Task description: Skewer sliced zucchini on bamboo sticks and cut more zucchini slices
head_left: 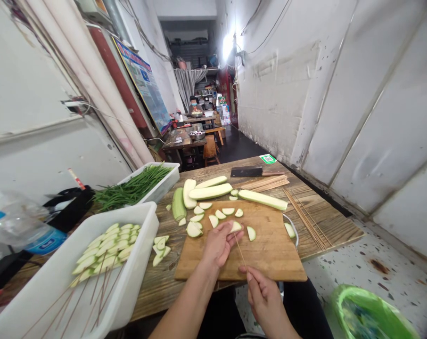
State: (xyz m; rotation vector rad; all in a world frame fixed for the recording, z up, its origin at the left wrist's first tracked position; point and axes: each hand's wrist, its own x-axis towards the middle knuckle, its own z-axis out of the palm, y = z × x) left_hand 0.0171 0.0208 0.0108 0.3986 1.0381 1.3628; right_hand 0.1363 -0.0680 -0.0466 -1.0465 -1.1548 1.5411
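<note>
My left hand (218, 245) rests on the wooden cutting board (270, 254), its fingers pinched on a pale zucchini slice (235, 227). My right hand (265, 296) sits near the board's front edge and pinches the low end of a thin bamboo skewer (239, 250), whose tip points up at that slice. More cut slices (213, 217) lie scattered on the board's far half. Long halved zucchini pieces (209, 190) lie on the table behind the board.
A white tray (143, 263) at left holds several skewered slices (107, 247). A second white tub holds green stalks (132, 189). Loose skewers (305, 216) and a cleaver (249, 171) lie at the back right. A green bin (369, 313) stands on the floor. A person sits far down the corridor.
</note>
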